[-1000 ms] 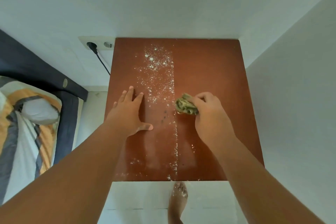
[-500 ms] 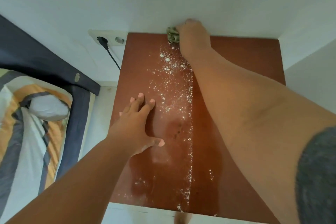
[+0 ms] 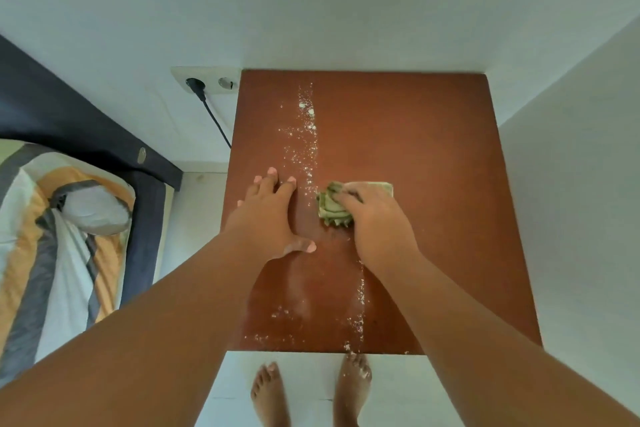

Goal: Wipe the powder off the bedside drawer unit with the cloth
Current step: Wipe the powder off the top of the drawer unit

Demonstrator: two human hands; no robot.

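Green cloth half hidden under right hand.

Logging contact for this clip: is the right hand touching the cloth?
Touching. The head view shows the right hand gripping the bunched green cloth, with its fingers curled over the top of it.

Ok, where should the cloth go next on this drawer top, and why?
Probably sweep the cloth in the right hand leftward and toward the wall: the powder streak beside it runs nearly to the back edge of the drawer top.
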